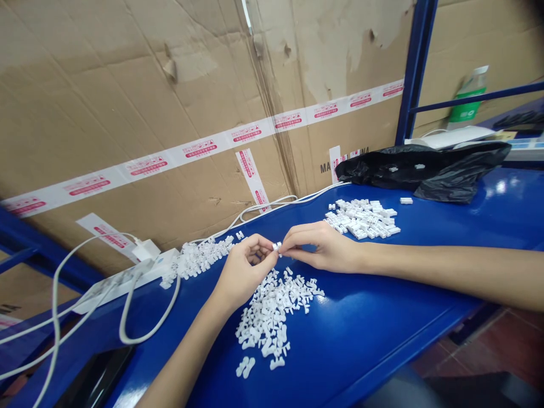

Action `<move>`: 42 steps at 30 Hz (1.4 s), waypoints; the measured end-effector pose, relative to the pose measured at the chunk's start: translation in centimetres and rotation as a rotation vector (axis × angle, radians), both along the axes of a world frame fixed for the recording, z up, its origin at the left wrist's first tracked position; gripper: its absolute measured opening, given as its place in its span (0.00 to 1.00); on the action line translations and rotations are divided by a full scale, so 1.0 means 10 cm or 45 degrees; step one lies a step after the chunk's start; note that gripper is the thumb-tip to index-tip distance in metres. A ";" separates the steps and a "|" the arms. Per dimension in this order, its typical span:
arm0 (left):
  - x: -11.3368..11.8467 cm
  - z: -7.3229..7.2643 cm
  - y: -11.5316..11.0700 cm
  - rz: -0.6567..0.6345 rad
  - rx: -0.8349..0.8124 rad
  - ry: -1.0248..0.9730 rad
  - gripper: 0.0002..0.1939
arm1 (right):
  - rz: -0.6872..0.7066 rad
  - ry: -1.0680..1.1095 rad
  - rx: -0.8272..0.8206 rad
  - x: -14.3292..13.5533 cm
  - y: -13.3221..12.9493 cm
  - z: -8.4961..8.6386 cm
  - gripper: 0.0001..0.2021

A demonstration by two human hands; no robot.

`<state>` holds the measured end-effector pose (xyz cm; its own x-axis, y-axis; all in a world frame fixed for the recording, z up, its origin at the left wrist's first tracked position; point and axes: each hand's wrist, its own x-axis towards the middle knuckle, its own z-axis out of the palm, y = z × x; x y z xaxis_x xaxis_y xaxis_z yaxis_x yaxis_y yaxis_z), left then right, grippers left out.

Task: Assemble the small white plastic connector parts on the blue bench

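Grip: our left hand [244, 269] and right hand [318, 246] meet, fingertips clamped on one small white part [277, 246].
Part: above the blue surface [361, 323], just beyond our near pile [272, 314].
Blocks [365, 220]: heaped beyond our right forearm [425, 266], near the black bag [450, 178].

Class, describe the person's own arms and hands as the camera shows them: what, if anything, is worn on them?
The left hand and right hand are bare, without gloves. The left forearm and right forearm are slim and uncovered, with no sleeve, watch, bracelet or cable showing.
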<state>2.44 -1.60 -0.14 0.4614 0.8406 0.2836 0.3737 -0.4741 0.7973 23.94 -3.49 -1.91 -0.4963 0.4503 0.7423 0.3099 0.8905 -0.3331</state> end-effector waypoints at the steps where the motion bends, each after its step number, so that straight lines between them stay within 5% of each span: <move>1: 0.00 0.00 0.00 0.001 -0.001 -0.001 0.09 | -0.011 0.008 -0.005 0.00 0.00 0.00 0.05; 34: 0.02 0.00 -0.04 0.009 0.101 0.099 0.07 | -0.115 0.004 -0.023 -0.05 -0.03 0.00 0.05; 42: 0.03 0.01 -0.05 0.010 0.107 0.105 0.07 | -0.169 0.037 -0.175 -0.08 -0.05 0.01 0.07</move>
<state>2.78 -2.11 -0.03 0.4796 0.8192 0.3146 0.4401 -0.5347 0.7214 23.17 -4.03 -1.84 -0.4049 0.6084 0.6826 0.4102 0.7880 -0.4591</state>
